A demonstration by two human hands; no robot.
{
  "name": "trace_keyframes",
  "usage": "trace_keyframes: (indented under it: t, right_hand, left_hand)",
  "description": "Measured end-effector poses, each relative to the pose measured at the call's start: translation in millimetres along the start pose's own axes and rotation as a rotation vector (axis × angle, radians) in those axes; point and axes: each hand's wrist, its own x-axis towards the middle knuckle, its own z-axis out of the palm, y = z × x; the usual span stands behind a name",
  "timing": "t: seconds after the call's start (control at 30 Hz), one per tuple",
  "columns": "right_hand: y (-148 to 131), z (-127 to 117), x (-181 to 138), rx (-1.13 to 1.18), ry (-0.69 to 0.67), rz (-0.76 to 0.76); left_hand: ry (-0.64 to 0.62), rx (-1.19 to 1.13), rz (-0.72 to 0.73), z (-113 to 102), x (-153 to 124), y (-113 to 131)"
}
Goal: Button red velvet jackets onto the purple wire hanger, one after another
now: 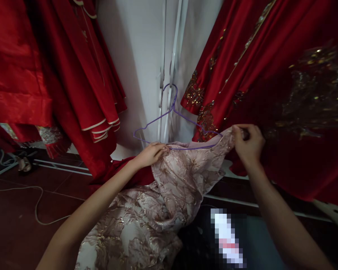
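A pale pink brocade garment (pixel 169 187) with gold floral pattern hangs down in front of me, its top edge at a purple wire hanger (pixel 171 112). My left hand (pixel 152 153) is closed on the garment's top edge at the hanger's bottom bar. My right hand (pixel 248 144) pinches the garment's other corner near the hanger's right end. The hanger's hook points up in front of a white wall.
Red satin gowns hang at the left (pixel 73 75) and an embroidered red one at the right (pixel 270 75). White rails (pixel 169 56) run up the wall. The dark red floor (pixel 22 217) has a white cable (pixel 36 210) on it.
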Motion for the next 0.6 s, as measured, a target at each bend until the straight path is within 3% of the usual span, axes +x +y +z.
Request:
trace_keyframes:
  t: [0.17, 0.33, 0.4, 0.53, 0.6]
  right_hand:
    - [-50.0, 11.8, 7.5, 0.048, -0.126, -0.089]
    - [-60.0, 25.1, 9.7, 0.102, -0.267, -0.052]
    - [-56.5, 26.7, 10.6, 0.113, -0.255, -0.032]
    - [-51.2, 25.8, 14.4, 0.142, -0.232, -0.020]
    - [-50.2, 24.9, 17.2, 0.154, -0.230, -0.025]
  left_hand:
    - [0.016, -0.131, 0.007, 15.3, 11.2, 15.6]
    - [0.105, -0.214, -0.086, 12.5, 4.3, 11.6]
    - [0.233, -0.225, -0.165, 8.1, -7.1, 0.3]
    - [0.685, -0.130, -0.408, 5.0, -39.3, -42.8]
    - [0.748, -0.132, -0.489, 5.6, -55.6, -68.9]
